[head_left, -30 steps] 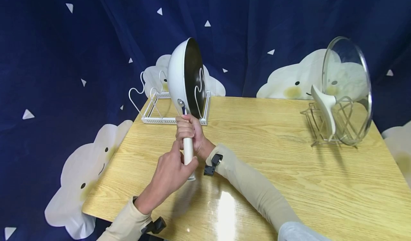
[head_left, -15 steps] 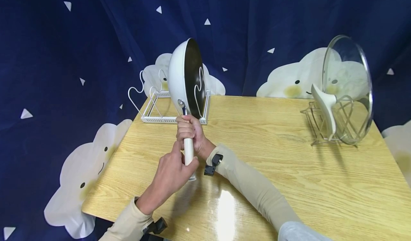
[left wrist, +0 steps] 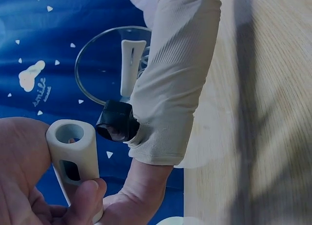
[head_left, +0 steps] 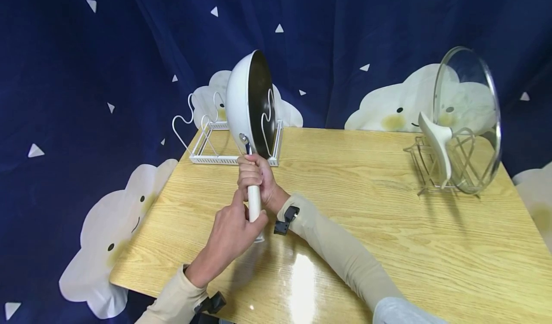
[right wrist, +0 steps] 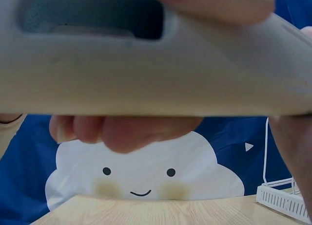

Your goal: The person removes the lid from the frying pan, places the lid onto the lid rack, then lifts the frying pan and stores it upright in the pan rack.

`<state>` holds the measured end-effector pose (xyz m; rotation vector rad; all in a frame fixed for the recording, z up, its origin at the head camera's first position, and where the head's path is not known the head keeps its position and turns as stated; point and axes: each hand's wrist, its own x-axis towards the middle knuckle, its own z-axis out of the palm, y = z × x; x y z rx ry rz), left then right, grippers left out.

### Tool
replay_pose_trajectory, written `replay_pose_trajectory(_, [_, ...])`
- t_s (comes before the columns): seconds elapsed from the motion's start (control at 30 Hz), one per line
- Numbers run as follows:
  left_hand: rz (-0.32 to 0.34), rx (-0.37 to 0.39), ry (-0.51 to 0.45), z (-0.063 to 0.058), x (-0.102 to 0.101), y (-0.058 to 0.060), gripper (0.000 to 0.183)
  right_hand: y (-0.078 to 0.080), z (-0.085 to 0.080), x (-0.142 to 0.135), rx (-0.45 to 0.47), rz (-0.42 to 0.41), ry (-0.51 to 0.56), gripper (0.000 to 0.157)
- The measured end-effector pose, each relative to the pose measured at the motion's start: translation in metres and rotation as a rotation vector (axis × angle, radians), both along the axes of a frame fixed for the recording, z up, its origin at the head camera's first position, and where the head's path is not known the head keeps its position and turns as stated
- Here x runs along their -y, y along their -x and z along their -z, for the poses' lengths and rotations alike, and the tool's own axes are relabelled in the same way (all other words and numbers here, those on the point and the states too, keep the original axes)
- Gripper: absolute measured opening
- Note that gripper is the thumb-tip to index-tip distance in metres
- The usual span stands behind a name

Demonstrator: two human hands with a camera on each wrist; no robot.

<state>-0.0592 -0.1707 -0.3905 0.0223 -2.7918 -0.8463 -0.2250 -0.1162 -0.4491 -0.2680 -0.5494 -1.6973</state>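
A white wok (head_left: 236, 98) with a dark inside stands on edge among the wire dividers of a white rack (head_left: 215, 160) in the head view. Its white handle (head_left: 254, 203) points toward me and ends in an open hanging hole, seen in the left wrist view. My right hand (head_left: 261, 180) grips this handle close to the pan. Lower down, my left hand (head_left: 228, 233) holds the handle's end, thumb on one side and fingers beneath. The right wrist view shows the handle (right wrist: 122, 79) up close, fingertips showing below it.
On the right of the wooden table (head_left: 345, 170), a glass lid (head_left: 496, 118) with a white knob handle (head_left: 441, 142) stands upright in a metal wire rack (head_left: 431, 189). A dark blue curtain (head_left: 323, 36) with clouds hangs behind the table.
Both hands keep their hold on the wok handle, and the wok stays in place in the rack. Only a very slight shift of the head view shows.
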Motion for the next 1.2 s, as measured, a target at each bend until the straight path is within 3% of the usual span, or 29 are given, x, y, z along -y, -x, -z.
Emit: replay_pose_trajectory(1.2, [0.006, -0.037, 0.017, 0.024, 0.006, 0.006, 0.039, 0.008, 0.013, 0.000, -0.050, -0.004, -0.037, 0.037])
